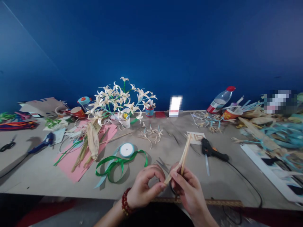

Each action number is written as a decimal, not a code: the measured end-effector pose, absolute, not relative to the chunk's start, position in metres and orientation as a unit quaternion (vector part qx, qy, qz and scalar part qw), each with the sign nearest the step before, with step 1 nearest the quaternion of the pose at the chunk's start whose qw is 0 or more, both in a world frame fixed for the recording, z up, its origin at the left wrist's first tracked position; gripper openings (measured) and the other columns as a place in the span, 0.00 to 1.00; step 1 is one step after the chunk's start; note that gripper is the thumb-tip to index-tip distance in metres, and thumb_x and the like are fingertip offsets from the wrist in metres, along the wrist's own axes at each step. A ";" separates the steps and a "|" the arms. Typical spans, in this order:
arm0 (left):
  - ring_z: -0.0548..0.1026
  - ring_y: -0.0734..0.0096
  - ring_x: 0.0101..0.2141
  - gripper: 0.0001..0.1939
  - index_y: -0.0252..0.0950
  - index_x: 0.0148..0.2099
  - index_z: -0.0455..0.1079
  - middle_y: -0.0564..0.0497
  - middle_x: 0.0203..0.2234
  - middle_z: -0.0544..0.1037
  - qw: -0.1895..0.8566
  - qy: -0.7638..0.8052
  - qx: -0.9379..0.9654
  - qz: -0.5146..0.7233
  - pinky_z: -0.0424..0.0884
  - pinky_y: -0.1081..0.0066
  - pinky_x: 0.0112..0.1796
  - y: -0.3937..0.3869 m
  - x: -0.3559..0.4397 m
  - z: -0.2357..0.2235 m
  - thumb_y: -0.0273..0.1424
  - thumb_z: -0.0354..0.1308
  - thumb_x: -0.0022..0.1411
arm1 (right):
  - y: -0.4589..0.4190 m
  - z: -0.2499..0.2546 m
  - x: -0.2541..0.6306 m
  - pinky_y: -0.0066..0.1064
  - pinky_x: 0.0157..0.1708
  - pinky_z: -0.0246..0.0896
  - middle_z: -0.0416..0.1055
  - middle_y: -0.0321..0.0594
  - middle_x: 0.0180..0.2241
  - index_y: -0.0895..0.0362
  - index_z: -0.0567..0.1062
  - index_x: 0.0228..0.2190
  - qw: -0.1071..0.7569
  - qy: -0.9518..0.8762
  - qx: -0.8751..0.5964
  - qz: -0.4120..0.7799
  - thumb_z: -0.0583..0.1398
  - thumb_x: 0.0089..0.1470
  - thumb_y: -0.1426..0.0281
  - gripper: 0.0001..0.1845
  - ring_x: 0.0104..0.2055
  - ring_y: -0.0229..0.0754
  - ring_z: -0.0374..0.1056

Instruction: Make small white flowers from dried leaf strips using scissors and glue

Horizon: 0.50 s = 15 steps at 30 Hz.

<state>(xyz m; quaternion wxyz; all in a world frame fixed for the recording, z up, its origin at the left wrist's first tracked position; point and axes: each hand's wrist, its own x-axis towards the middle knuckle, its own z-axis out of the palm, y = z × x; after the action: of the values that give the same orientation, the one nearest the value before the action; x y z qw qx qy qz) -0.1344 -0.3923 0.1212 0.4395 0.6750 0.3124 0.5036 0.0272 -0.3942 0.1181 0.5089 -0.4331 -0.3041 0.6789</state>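
Observation:
Between my hands is a pale, folded strip of dried corn husk (186,152), its long end pointing up and away from me. My left hand (147,186) pinches the strip's near end between thumb and finger; a red bead bracelet is on that wrist. My right hand (188,186) grips the husk a little higher, thumb pressed on top. Part of a pair of scissors (162,165) shows just beyond my hands. A curled green ribbon (112,171) and a white-faced ribbon spool (127,150) lie left of them. Several small husk flowers (155,134) rest on the table further back.
A black glue gun (214,151) with its cord lies at right, near a white power strip (267,175). White husk flowers (118,101) stand in a cup at the back. Pink paper (68,164) and a blue glue gun (44,142) are at left; a bottle (220,101) leans back right.

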 end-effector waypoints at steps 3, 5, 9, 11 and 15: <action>0.73 0.67 0.31 0.10 0.35 0.33 0.68 0.46 0.27 0.75 0.463 0.291 0.680 0.488 0.68 0.69 0.36 -0.390 -0.136 0.123 0.36 0.57 0.65 | -0.395 0.120 0.027 0.21 0.16 0.42 0.64 0.31 0.15 0.58 0.70 0.22 0.502 -0.292 -0.417 0.699 0.72 0.41 0.55 0.22 0.16 0.30 0.53; 0.73 0.67 0.31 0.11 0.35 0.32 0.68 0.46 0.27 0.75 0.475 0.286 0.681 0.479 0.68 0.68 0.36 -0.389 -0.137 0.123 0.35 0.57 0.65 | -0.395 0.120 0.028 0.21 0.16 0.42 0.63 0.31 0.14 0.58 0.70 0.22 0.497 -0.280 -0.403 0.716 0.71 0.42 0.56 0.22 0.16 0.29 0.52; 0.70 0.69 0.30 0.10 0.34 0.32 0.67 0.48 0.26 0.72 0.501 0.322 0.642 0.483 0.66 0.70 0.34 -0.389 -0.136 0.117 0.34 0.58 0.64 | -0.393 0.118 0.031 0.20 0.15 0.39 0.64 0.31 0.14 0.58 0.70 0.23 0.505 -0.262 -0.403 0.717 0.70 0.45 0.56 0.21 0.15 0.28 0.51; 0.69 0.71 0.29 0.10 0.34 0.32 0.67 0.49 0.26 0.71 0.533 0.330 0.613 0.481 0.66 0.72 0.32 -0.390 -0.135 0.113 0.34 0.59 0.64 | -0.391 0.117 0.031 0.21 0.15 0.39 0.65 0.33 0.14 0.58 0.70 0.23 0.511 -0.267 -0.413 0.705 0.69 0.45 0.55 0.21 0.15 0.29 0.52; 0.68 0.75 0.27 0.10 0.33 0.33 0.66 0.50 0.27 0.69 0.602 0.316 0.553 0.481 0.66 0.74 0.29 -0.392 -0.132 0.106 0.34 0.59 0.64 | -0.389 0.116 0.031 0.22 0.15 0.39 0.67 0.35 0.15 0.58 0.70 0.23 0.516 -0.302 -0.433 0.675 0.67 0.49 0.53 0.21 0.16 0.31 0.51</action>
<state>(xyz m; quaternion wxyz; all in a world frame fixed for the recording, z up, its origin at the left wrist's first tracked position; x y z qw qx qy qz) -0.1317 -0.3920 0.1062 0.6015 0.5535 0.3163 0.4814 0.0310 -0.3894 0.1160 0.5159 -0.4329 -0.3017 0.6749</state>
